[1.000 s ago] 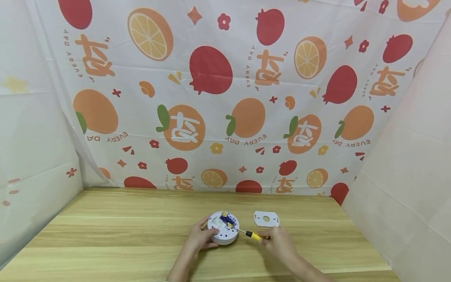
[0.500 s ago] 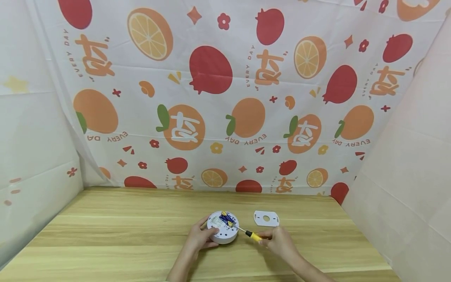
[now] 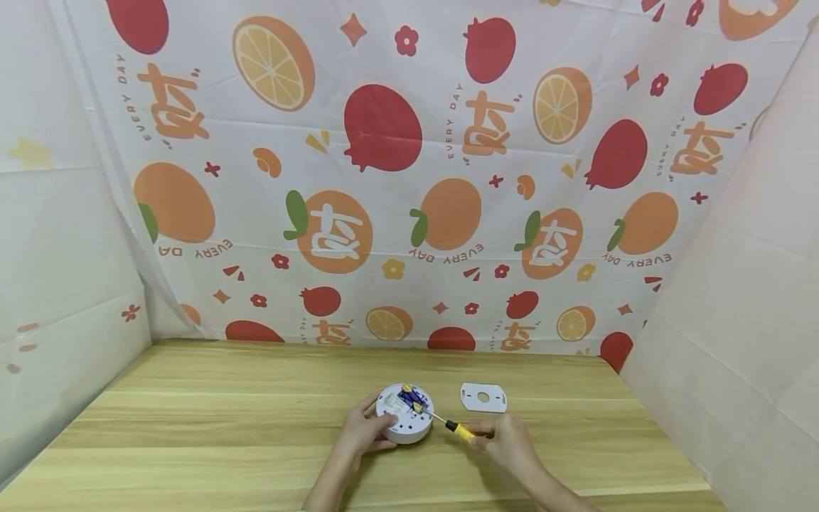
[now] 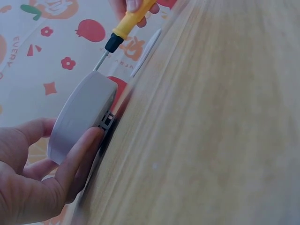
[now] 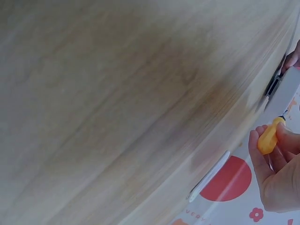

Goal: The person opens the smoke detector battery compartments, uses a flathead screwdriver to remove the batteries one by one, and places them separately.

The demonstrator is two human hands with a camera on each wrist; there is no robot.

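Note:
My left hand [image 3: 361, 430] holds a round white smoke alarm [image 3: 409, 431], thumb on its upper face and fingers beneath. That face is tilted up and shows a compartment with blue-and-yellow batteries [image 3: 412, 400]. In my right hand [image 3: 510, 439] is a screwdriver [image 3: 462, 430] with a yellow-and-black handle, gripped between thumb and fingers. Its thin metal shaft reaches left over the alarm, the tip right at the yellow end of a battery. In the left wrist view the alarm [image 4: 79, 117] is seen from its side, so its face and the screwdriver tip are hidden there.
A flat white mounting plate [image 3: 493, 405] with a round centre hole lies on the wooden table [image 3: 224, 427], just beyond my right hand. Fruit-printed cloth [image 3: 384, 213] hangs behind the table, and pale cloth stands at both sides.
The screwdriver tip has shifted slightly up and left on the alarm, to the battery end. A battery looks more slanted than a second ago. My left hand has hardly moved.

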